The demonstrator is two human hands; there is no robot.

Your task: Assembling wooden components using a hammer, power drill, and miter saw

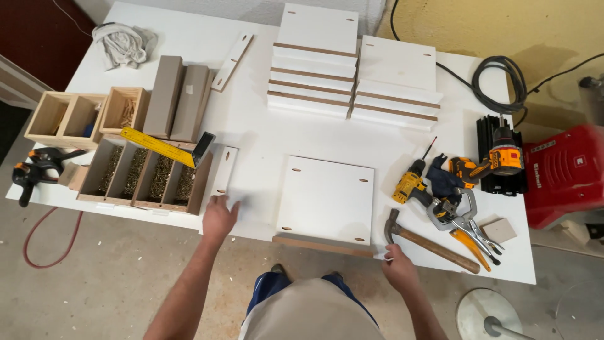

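While both arms reach forward over the near edge of the white bench [264, 135], the head view shows the left hand [218, 217] lying flat, fingers spread and holding nothing, on the bench top just beside the lower end of a narrow white strip [223, 171] with slotted holes. The right hand [397, 266] rests at the bench edge, its fingers loosely curled and empty, just beside the head of a claw hammer [428, 242] whose wooden handle runs off to the right; whether the fingertips touch the hammer I cannot tell. Between the two hands lies a square white panel [326, 198] with four slots near its corners, its raw brown edge toward the person.

Left of the left hand sits a wooden divided box [145, 176] filled with screws, a yellow square [165, 147] laid across it. Right of the hammer lie locking pliers [469, 226], a yellow drill [414, 184] and an orange drill [494, 162]. Further back, two stacks of white boards [352, 75] stand side by side, with two grey blocks [178, 97] and a crumpled rag [124, 44] to the left. A black clamp [38, 165] sits at the far left edge.
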